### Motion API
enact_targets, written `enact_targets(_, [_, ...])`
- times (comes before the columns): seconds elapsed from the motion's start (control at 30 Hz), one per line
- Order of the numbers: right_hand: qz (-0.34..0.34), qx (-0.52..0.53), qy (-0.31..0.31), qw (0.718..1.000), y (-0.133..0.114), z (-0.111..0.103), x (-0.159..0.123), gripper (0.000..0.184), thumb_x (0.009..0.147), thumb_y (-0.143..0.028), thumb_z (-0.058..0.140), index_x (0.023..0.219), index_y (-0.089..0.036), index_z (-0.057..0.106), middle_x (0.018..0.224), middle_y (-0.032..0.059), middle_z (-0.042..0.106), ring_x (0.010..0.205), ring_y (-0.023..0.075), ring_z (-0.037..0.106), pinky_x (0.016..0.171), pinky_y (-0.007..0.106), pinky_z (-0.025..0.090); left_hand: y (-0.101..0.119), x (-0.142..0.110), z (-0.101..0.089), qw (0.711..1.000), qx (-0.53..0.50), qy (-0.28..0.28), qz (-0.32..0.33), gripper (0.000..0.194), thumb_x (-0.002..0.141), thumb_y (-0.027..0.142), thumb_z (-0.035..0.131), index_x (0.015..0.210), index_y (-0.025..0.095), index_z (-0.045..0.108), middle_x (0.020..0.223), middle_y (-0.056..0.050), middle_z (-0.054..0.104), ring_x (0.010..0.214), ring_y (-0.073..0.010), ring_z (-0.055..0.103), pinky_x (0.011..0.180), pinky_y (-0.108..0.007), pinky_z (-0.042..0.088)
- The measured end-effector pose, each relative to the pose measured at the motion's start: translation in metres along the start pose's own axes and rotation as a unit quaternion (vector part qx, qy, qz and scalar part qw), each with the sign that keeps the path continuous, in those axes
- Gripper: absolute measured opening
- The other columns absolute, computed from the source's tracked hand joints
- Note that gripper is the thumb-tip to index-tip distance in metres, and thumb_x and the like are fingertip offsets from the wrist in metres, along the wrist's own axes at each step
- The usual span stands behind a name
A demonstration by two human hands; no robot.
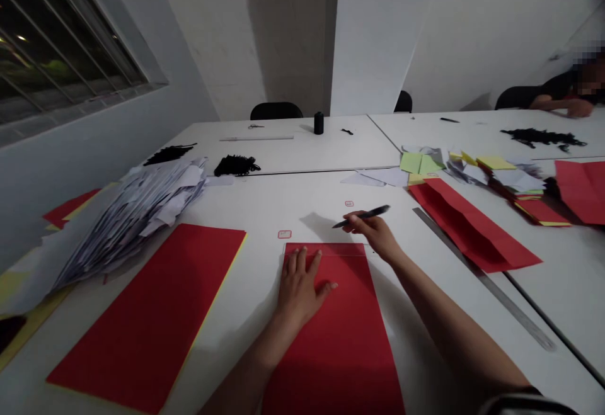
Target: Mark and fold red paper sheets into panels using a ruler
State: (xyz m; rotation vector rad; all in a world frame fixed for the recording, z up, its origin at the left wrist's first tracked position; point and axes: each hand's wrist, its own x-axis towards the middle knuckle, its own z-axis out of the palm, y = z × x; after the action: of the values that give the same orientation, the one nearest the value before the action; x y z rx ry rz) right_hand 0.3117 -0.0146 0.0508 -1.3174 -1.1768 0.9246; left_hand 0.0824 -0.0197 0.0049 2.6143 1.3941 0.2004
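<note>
My left hand (301, 279) lies flat with fingers spread on a red sheet of paper (338, 339) in front of me on the white table (265, 207). A clear ruler or strip (326, 248) lies along that sheet's far edge, just beyond my fingertips. My right hand (375, 232) hovers past the sheet's far right corner, pinched on a black pen (362, 216) that points left.
A larger red sheet (151, 317) lies to the left, beside a pile of white papers (127, 220). A long metal ruler (482, 276), folded red paper (472, 226) and coloured notes (491, 169) are on the right. Black cords (235, 165) and a black cylinder (318, 123) sit farther back. Another person's hand (579, 108) rests far right.
</note>
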Motion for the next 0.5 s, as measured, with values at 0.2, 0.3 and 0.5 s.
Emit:
enact_targets(0.2, [-0.048, -0.013, -0.054, 0.997, 0.024, 0.054, 0.036, 0.028, 0.073, -0.044, 0.071, 0.074, -0.020, 0.057, 0.067, -0.0020, 0.060, 0.063, 0.0138, 0.054, 0.061, 0.026, 0.040, 0.000, 0.000, 0.002, 1.000, 0.003, 0.024, 0.011, 0.073, 0.085, 0.063, 0.050, 0.145, 0.021, 0.042, 0.150, -0.017, 0.034, 0.138, -0.0379, 0.028, 0.110, -0.055, 0.030])
enact_targets(0.3, [-0.044, 0.001, -0.049, 0.998, 0.038, 0.065, 0.040, 0.024, 0.075, -0.042, 0.066, 0.075, -0.021, 0.054, 0.066, -0.0030, 0.058, 0.062, 0.0137, 0.052, 0.060, 0.026, 0.039, 0.000, 0.000, 0.002, 0.999, 0.004, 0.030, 0.012, 0.073, 0.085, 0.063, 0.050, 0.144, 0.021, 0.043, 0.150, -0.018, 0.034, 0.138, -0.0377, 0.029, 0.110, -0.055, 0.030])
enact_targets(0.5, [-0.060, -0.057, -0.053, 0.995, 0.054, 0.062, 0.038, 0.020, 0.076, -0.035, 0.063, 0.068, -0.021, 0.050, 0.060, -0.0043, 0.051, 0.057, 0.0123, 0.043, 0.055, 0.025, 0.033, -0.002, 0.001, 0.004, 0.999, 0.003, 0.029, 0.016, 0.072, 0.086, 0.064, 0.047, 0.144, 0.021, 0.042, 0.150, -0.017, 0.032, 0.138, -0.0378, 0.028, 0.110, -0.055, 0.029])
